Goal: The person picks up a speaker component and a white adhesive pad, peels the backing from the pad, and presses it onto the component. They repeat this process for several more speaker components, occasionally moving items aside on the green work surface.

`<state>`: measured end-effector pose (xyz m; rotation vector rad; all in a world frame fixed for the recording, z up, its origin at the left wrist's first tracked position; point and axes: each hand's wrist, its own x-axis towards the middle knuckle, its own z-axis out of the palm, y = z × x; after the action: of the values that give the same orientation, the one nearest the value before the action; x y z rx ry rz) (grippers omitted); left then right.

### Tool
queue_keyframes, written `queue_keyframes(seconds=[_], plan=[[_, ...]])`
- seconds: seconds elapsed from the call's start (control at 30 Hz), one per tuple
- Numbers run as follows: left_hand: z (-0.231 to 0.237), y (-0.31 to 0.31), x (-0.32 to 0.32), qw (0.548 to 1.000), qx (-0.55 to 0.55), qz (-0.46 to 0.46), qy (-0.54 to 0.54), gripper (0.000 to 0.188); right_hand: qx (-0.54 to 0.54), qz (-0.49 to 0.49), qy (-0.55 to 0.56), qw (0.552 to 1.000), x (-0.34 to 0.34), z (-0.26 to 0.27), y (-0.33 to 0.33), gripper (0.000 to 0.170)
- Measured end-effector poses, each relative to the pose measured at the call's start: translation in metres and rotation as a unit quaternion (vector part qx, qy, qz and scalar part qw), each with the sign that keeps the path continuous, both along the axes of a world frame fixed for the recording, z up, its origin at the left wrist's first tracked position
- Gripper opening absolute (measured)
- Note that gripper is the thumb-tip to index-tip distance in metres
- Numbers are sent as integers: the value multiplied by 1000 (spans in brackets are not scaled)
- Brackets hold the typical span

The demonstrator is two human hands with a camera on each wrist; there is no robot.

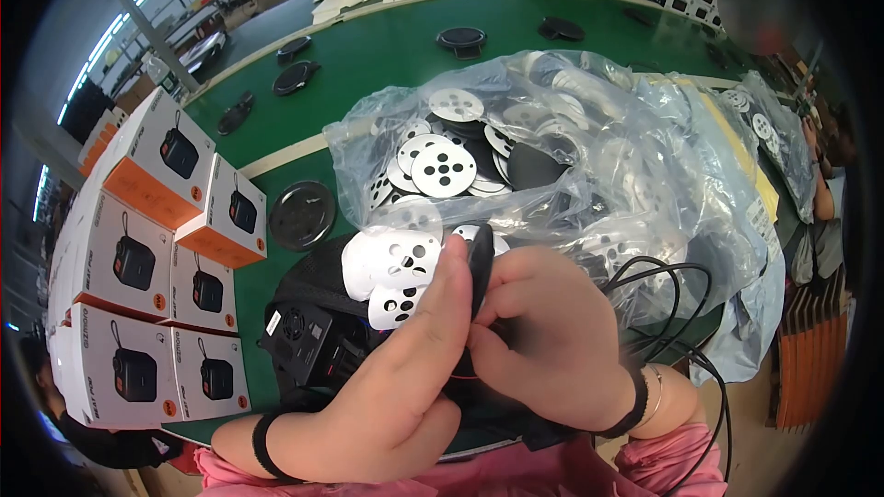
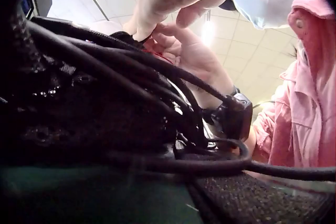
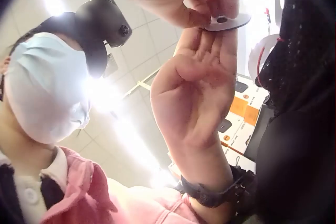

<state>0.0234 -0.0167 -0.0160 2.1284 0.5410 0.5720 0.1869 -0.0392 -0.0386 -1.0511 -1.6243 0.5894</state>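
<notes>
My right hand (image 1: 552,331) pinches a thin round disc (image 1: 481,262), black in the head view, between fingertips and thumb. In the right wrist view that disc (image 3: 228,24) has a pale face with a dark hole. Straight fingers of my left hand (image 1: 396,391) lie along the disc's left side, with the palm (image 3: 197,95) facing the right wrist camera. White discs with black holes (image 1: 391,262) lie just beyond the fingers. A clear plastic bag (image 1: 599,166) of similar discs (image 1: 444,167) lies behind them.
Printed speaker boxes (image 1: 129,258) are stacked at the left. A black round dish (image 1: 302,215) sits beside them. Black cables (image 1: 677,290) loop at the right, and a black device (image 1: 299,345) lies near the left forearm. Several black round parts (image 1: 460,39) rest across the green table (image 1: 368,55).
</notes>
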Motion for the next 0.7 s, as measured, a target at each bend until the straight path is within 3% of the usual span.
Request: queue_keyframes(seconds=[0.1,0.2,0.33,0.4,0.47,0.5,0.57,0.6,0.63,0.67,0.7], plan=[[6,3,0,997,-70,-37,7,77,67,-27,2,997,0,-5,2,14],[4,4,-2,994,-107,-3,-34,65,78,5,-7,997,5,1,1,17],[5,6,-2,997,-30,74,12,52,73,84,-5,994,4,10,-2,16],[-5,12,-9,987,-155,25,15,46,73,125,1,989,2,11,-4,16],[-5,7,-8,988,-142,63,-10,39,35,122,60,990,5,7,-4,13],[-2,7,-6,960,-269,65,-45,38,4,160,87,983,9,6,-2,12],[-12,6,1,874,-455,53,-162,40,6,121,111,986,8,-3,5,11],[-15,6,4,871,-464,42,-158,40,8,80,137,987,7,-11,7,11],[-17,6,6,888,-417,59,-185,43,-96,95,271,953,1,-21,8,10],[-20,5,7,901,-373,76,-210,46,80,61,135,986,5,-32,25,6],[-19,6,5,955,-227,102,-161,52,69,61,163,982,6,-28,25,4]])
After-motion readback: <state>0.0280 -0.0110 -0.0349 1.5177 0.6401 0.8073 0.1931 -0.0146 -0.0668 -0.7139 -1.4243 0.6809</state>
